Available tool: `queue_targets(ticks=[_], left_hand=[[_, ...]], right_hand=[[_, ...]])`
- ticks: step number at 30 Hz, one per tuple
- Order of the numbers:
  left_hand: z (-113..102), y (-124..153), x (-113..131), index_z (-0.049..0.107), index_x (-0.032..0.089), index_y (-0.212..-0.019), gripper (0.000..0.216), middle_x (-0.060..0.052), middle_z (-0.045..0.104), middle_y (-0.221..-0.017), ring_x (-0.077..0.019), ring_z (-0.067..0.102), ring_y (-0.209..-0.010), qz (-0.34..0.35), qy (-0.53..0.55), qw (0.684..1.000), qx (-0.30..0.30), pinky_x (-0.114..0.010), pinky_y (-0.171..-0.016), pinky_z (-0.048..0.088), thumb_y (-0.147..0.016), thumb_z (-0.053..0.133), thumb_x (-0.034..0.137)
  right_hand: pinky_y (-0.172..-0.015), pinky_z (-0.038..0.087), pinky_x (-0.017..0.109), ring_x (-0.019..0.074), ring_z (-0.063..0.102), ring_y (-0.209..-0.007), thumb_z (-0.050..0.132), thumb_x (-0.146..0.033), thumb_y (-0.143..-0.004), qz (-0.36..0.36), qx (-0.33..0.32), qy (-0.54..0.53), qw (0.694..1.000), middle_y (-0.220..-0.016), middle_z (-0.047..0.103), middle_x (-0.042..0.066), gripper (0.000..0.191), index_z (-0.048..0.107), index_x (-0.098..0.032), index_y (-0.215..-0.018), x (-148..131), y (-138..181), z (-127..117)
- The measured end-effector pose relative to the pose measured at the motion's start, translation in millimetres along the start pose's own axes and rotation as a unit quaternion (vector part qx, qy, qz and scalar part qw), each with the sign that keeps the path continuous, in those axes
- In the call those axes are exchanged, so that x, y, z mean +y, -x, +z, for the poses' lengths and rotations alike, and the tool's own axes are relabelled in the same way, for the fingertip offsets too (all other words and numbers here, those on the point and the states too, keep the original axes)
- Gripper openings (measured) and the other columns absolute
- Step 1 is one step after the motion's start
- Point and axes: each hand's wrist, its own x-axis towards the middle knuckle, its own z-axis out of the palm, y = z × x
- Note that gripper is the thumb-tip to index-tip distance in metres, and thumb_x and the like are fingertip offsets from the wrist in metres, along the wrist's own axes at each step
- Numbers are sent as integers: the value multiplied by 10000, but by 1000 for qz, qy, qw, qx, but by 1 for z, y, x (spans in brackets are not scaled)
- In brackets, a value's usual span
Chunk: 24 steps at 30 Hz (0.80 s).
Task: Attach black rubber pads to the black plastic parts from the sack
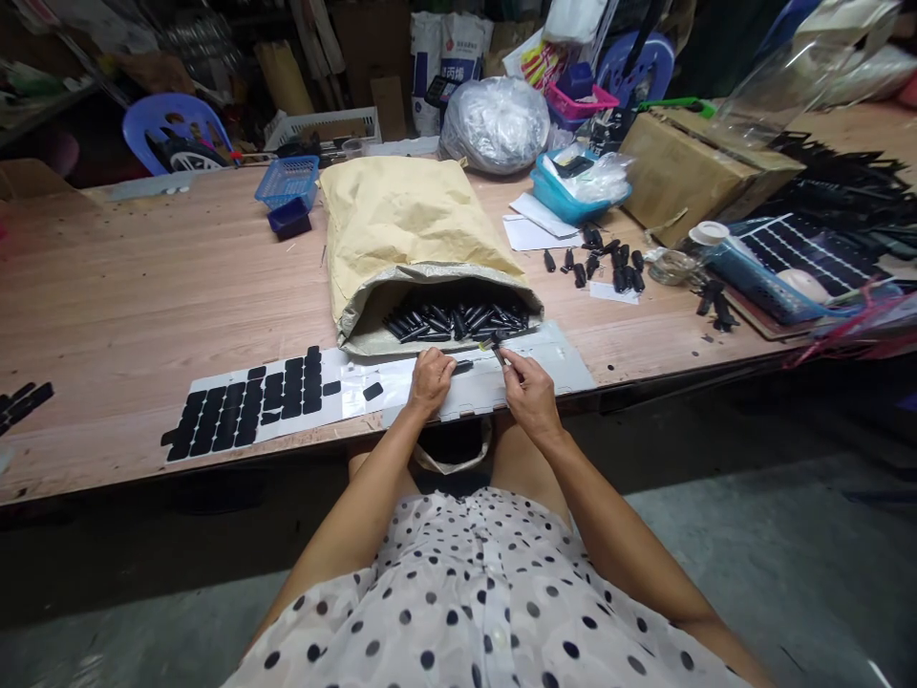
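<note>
My left hand [431, 380] is closed at the table's front edge, its fingers pinching a slim black piece [462, 367] that points right. To the right, my right hand [530, 390] is closed on a thin dark tool [498, 350] with a yellowish spot near its head; its exact kind is too small to tell. Both hands are over a grey-white board [555, 358]. Just beyond them lies a tan paper sack [415, 215], its open mouth towards me and full of slim black pieces [451, 320].
Left of my hands, rounded black patches [229, 416] lie in rows on white sheets. Several black parts [620, 263] are scattered at right, near a cardboard box [688, 177] and a turquoise basket [573, 196]. A blue basket [287, 182] stands behind left. Below the table, a bag-like opening [455, 463] shows.
</note>
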Motion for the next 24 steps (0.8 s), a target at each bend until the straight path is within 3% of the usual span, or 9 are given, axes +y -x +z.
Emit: queue_targets(ticks=[11,18,22,24], left_hand=[[3,1,-3,754,232,-927,255,-49,635,-879,-218,567,-908,22,-8,1000,11,-372,-906,460,-1023,519,256],[0,2,1,753,229,-889,310,-54,632,-873,-220,574,-910,21,-15,1000,5,-377,-902,463,-1036,485,282],[-1,3,4,755,236,-1049,183,-56,655,-953,-234,591,-961,27,-17,999,8,-390,-936,479,-960,629,333],[-2,3,5,747,242,-1091,220,-55,661,-985,-249,593,-987,24,-22,999,3,-399,-941,487,-890,717,326]], right_hand=[[-860,574,403,244,679,-905,491,-259,-945,-22,17,-11,1000,-963,754,91,366,776,-238,-1173,-4,9,0],[-878,573,407,244,678,-926,486,-267,-958,-13,7,1,1000,-992,757,92,369,770,-245,-1192,-1,12,-2],[-882,575,410,252,686,-946,493,-275,-955,-1,12,-4,1000,-996,759,96,364,772,-247,-1186,0,13,-4],[-878,578,410,252,690,-947,493,-274,-951,4,17,-6,1000,-1005,762,98,363,774,-242,-1178,0,13,-5]])
